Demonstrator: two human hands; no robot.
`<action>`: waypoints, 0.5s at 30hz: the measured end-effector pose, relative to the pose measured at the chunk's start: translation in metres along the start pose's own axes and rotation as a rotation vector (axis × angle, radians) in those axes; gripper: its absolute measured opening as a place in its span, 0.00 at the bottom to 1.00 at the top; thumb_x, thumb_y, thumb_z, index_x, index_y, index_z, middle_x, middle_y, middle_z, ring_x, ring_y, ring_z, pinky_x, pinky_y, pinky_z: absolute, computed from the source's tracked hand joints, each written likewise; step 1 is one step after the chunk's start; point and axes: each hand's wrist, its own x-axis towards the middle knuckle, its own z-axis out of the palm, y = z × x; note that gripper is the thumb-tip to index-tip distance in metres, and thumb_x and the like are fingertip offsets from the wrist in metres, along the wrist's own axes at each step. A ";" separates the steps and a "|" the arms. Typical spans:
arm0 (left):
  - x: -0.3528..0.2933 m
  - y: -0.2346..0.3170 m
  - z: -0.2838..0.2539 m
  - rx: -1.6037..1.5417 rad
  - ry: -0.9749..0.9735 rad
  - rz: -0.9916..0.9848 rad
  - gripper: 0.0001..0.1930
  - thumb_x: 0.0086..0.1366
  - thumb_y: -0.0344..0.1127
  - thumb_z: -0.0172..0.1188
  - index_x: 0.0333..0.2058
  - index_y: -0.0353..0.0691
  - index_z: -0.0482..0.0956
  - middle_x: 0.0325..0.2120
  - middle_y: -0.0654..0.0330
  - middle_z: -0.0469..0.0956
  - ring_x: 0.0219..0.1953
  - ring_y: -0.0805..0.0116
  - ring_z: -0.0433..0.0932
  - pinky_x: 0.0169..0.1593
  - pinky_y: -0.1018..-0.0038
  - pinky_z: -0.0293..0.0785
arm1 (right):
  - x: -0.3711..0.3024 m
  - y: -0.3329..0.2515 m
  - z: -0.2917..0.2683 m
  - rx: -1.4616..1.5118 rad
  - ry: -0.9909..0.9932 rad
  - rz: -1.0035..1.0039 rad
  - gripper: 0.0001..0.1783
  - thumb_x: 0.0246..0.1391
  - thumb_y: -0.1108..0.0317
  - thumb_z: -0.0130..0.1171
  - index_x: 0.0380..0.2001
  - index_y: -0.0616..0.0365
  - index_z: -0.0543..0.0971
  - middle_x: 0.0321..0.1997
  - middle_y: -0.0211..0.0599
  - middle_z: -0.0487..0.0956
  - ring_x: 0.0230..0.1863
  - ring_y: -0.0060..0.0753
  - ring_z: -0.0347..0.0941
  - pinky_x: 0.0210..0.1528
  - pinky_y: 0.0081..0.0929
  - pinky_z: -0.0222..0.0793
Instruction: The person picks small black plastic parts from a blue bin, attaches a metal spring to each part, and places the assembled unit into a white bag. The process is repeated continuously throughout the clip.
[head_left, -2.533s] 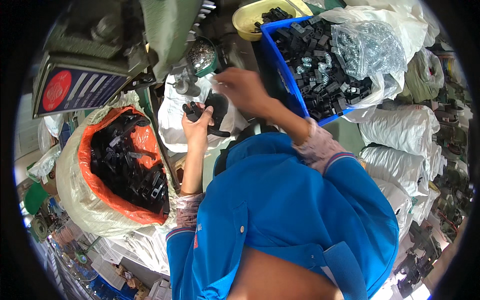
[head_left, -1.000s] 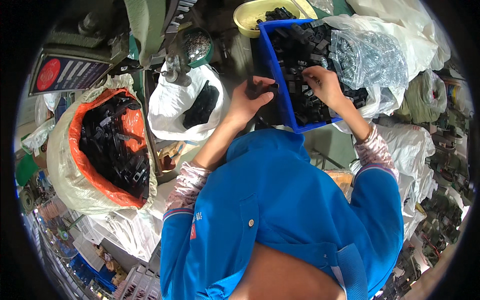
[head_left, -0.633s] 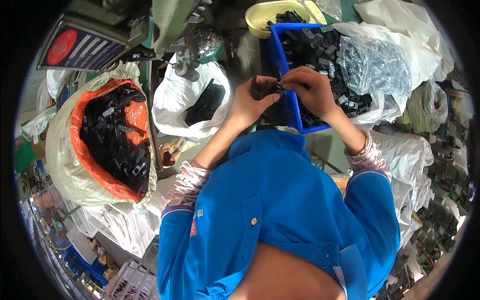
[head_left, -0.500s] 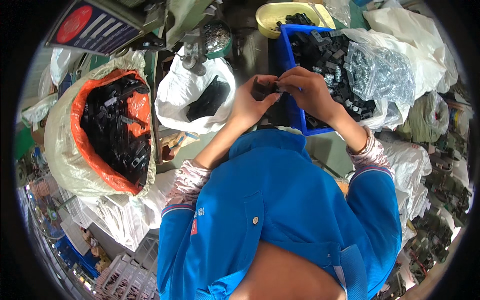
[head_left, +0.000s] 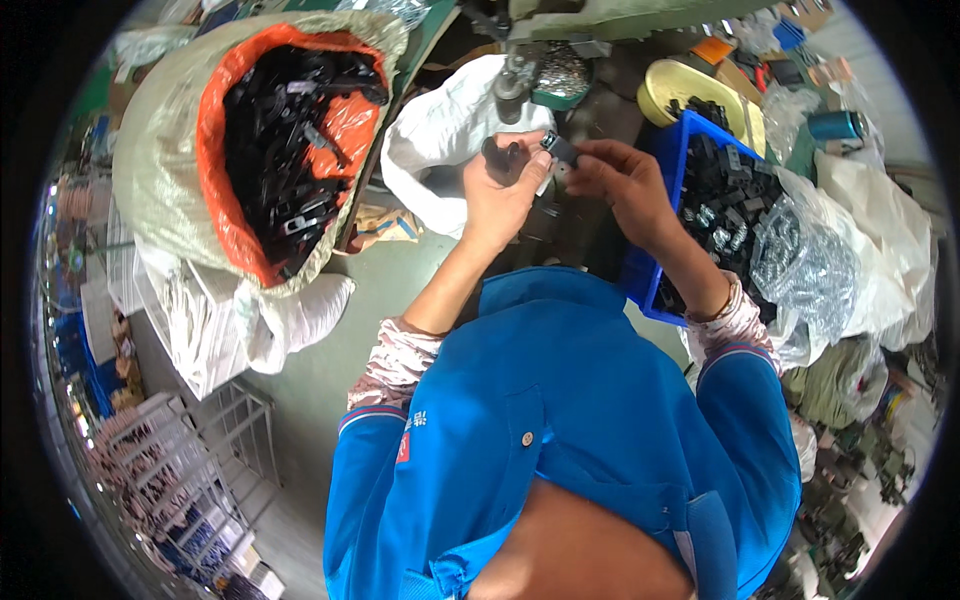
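Note:
My left hand [head_left: 497, 205] is closed around a dark black plastic part [head_left: 497, 160], with its thumb reaching toward my right fingers. Between the two hands sits a small black block [head_left: 561, 150] with a shiny metal bit at one end. The fingertips of my right hand [head_left: 628, 190] pinch the block's right end. Whether the block is joined to the part in my left hand, I cannot tell. Both hands are held between an open white sack [head_left: 405, 150] and a blue crate [head_left: 640, 272] of black plastic pieces and springs.
A large sack with an orange lining [head_left: 213, 140] holds many black parts at left. Behind my hands are a grey metal machine piece [head_left: 512, 85] and a green bowl [head_left: 565, 101] of small metal bits. A yellow tub [head_left: 655, 92] stands behind the crate; bagged springs [head_left: 805, 255] lie on it.
The whole view has shifted, so the sacks and crate appear further right. Both hands have moved left from the crate's edge toward the white sack. The small block now shows between them.

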 end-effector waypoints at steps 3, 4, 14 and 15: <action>0.002 -0.003 -0.021 0.252 -0.008 0.157 0.04 0.59 0.24 0.61 0.33 0.32 0.77 0.36 0.59 0.79 0.37 0.77 0.75 0.42 0.79 0.70 | 0.009 -0.007 0.000 0.024 -0.043 0.056 0.14 0.58 0.70 0.57 0.46 0.66 0.75 0.38 0.37 0.79 0.39 0.28 0.79 0.44 0.24 0.76; 0.003 -0.004 -0.026 0.392 -0.007 0.258 0.03 0.58 0.25 0.62 0.30 0.32 0.78 0.37 0.59 0.80 0.38 0.75 0.75 0.43 0.78 0.71 | 0.011 -0.007 0.002 0.025 -0.061 0.062 0.14 0.58 0.70 0.56 0.46 0.66 0.75 0.38 0.38 0.79 0.39 0.28 0.79 0.44 0.24 0.76; -0.005 -0.004 -0.030 0.082 0.068 -0.090 0.07 0.62 0.27 0.61 0.34 0.27 0.78 0.27 0.55 0.80 0.30 0.69 0.80 0.37 0.77 0.77 | 0.017 0.011 0.012 -0.239 -0.096 -0.275 0.14 0.59 0.72 0.55 0.46 0.69 0.74 0.39 0.39 0.79 0.39 0.29 0.79 0.45 0.22 0.72; -0.005 -0.005 -0.031 0.058 0.061 -0.098 0.07 0.62 0.28 0.61 0.34 0.28 0.78 0.27 0.55 0.80 0.30 0.69 0.80 0.37 0.77 0.77 | 0.018 0.011 0.011 -0.205 -0.104 -0.243 0.14 0.59 0.72 0.55 0.46 0.69 0.74 0.39 0.39 0.79 0.39 0.29 0.79 0.45 0.22 0.72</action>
